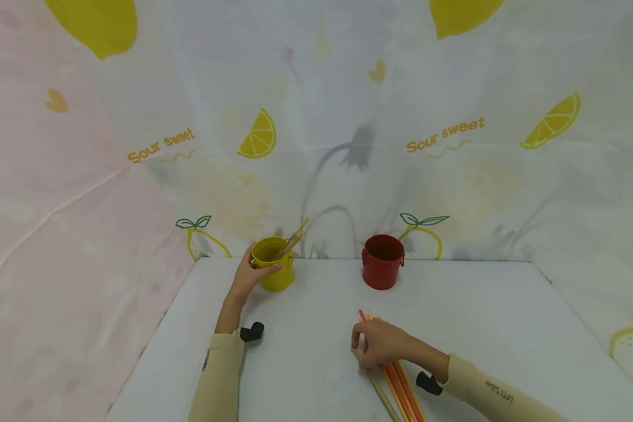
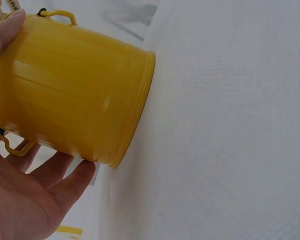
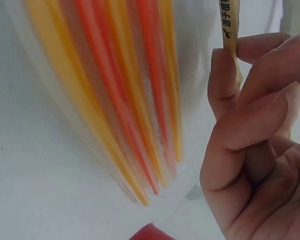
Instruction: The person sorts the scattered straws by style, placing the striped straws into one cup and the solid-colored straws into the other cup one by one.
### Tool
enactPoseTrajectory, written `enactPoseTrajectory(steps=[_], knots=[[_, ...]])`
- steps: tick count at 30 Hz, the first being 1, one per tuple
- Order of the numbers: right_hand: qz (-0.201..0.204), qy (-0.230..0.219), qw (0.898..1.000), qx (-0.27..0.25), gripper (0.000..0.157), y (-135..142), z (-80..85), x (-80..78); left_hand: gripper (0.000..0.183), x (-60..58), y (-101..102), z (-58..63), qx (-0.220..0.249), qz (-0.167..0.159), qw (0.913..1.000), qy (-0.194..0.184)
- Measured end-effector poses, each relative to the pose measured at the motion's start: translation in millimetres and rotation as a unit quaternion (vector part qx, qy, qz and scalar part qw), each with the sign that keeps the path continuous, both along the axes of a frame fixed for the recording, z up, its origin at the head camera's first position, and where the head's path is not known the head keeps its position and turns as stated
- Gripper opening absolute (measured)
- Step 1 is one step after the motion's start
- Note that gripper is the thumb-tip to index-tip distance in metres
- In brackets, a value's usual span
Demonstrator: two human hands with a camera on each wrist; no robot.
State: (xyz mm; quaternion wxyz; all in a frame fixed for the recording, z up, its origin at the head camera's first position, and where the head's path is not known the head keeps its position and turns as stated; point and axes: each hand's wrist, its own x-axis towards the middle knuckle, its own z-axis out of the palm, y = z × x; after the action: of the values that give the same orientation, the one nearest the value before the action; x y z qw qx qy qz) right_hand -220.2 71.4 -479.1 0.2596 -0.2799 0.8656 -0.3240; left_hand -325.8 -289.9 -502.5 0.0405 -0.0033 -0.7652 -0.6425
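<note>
My left hand [image 1: 249, 276] grips a small yellow bucket [image 1: 278, 281] from its left side, thumb and fingers spread around the wall. Thin beige wrapped straws [image 1: 294, 240] lean out of the bucket's mouth. In the left wrist view the bucket [image 2: 75, 90] shows its side handles and its base at the white tabletop. My right hand [image 1: 381, 343] pinches a slim beige wrapped straw [image 3: 230, 25] with black print between thumb and fingertips. Beside that hand lies a row of orange and yellow straws [image 3: 110, 75] in clear wrappers, partly hidden under it in the head view.
A red bucket [image 1: 381, 275] stands at the back of the white table [image 1: 306, 351], right of the yellow one. Close behind the table's far edge hangs a lemon-printed cloth [image 1: 316, 117]. A black wrist mount [image 1: 252, 332] sticks out from the left sleeve.
</note>
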Motion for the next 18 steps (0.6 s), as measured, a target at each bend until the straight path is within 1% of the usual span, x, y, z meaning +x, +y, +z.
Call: enactPoseTrajectory(steps=[6,12,13,16,18], knots=[[0.016,0.010,0.999,-0.028,0.019,1.1,9.2,-7.1,0.094,0.7,-0.3,1.2,0.001,0.001,1.0000,-0.001],[0.005,0.011,0.998,-0.059,0.019,2.2,27.5,-12.5,0.095,0.3,-0.3,2.0,-0.002,0.001,1.0000,-0.001],[0.000,0.011,0.998,-0.063,0.018,2.4,30.6,-13.3,0.095,2.4,0.5,5.9,-0.001,-0.003,1.0000,-0.005],[-0.010,0.013,0.997,-0.079,0.018,4.0,36.9,-16.8,0.095,3.0,0.5,6.6,-0.005,-0.006,0.9999,-0.007],[-0.015,0.015,0.995,-0.093,0.018,5.0,41.1,-18.9,0.095,6.9,2.2,13.1,-0.003,-0.010,0.9999,-0.013]])
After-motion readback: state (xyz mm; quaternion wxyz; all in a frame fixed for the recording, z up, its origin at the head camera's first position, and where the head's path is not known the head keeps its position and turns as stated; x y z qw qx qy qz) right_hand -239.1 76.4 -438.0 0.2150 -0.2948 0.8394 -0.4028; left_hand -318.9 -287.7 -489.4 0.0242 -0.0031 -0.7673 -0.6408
